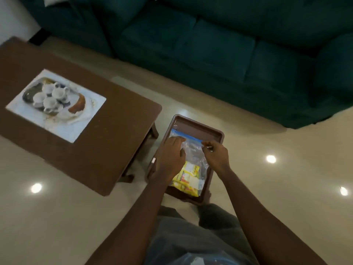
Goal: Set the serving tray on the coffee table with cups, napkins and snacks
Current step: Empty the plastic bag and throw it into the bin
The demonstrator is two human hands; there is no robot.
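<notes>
A brown serving tray (200, 129) lies on the floor just right of the coffee table. In it rests a clear zip bag (193, 150) with a blue seal strip, holding yellow snack packets (188, 177). My left hand (170, 157) presses on the bag's left part near the seal. My right hand (216, 153) pinches the seal strip at the bag's right corner. On the brown coffee table (107, 131) sits a white mat (57, 121) with several white cups (50, 97) and a brown curved snack.
A dark green sofa (229, 44) runs along the back and right. The glossy beige floor (267, 188) reflects ceiling lights. My knees in grey shorts (191, 236) are just below the tray, with another clear bag on my lap at the bottom edge.
</notes>
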